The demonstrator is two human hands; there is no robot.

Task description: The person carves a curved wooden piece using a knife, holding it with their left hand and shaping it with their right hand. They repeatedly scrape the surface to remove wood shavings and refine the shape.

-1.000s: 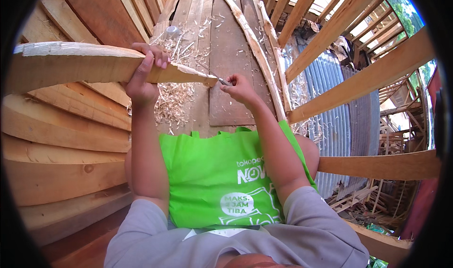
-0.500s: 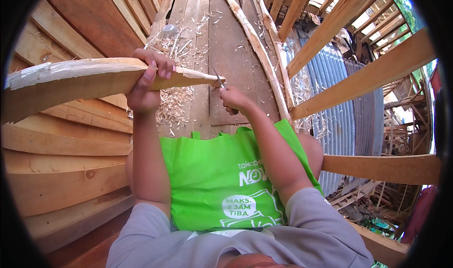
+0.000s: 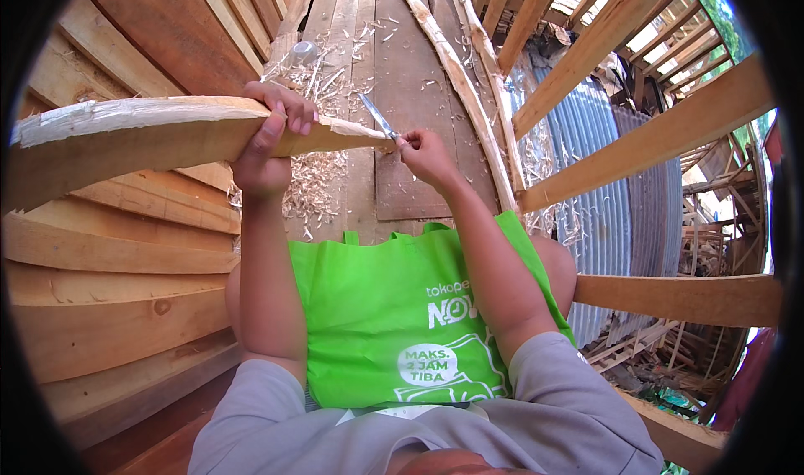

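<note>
1. The left hand (image 3: 272, 140) grips a long, pale wood piece (image 3: 142, 132), fingers over its top edge.
2. That piece is held above the plank floor (image 3: 410, 73); its broad end extends beyond the floor's left edge, while its narrow tip reaches the right hand.
3. The right hand (image 3: 425, 155) clasps a knife (image 3: 377, 115), blade at the tip; contact is unclear.
4. Curled shavings (image 3: 314, 195) lie toward the floor's left edge.
5. Two peeled poles (image 3: 456, 77) lie along its right edge.
</note>
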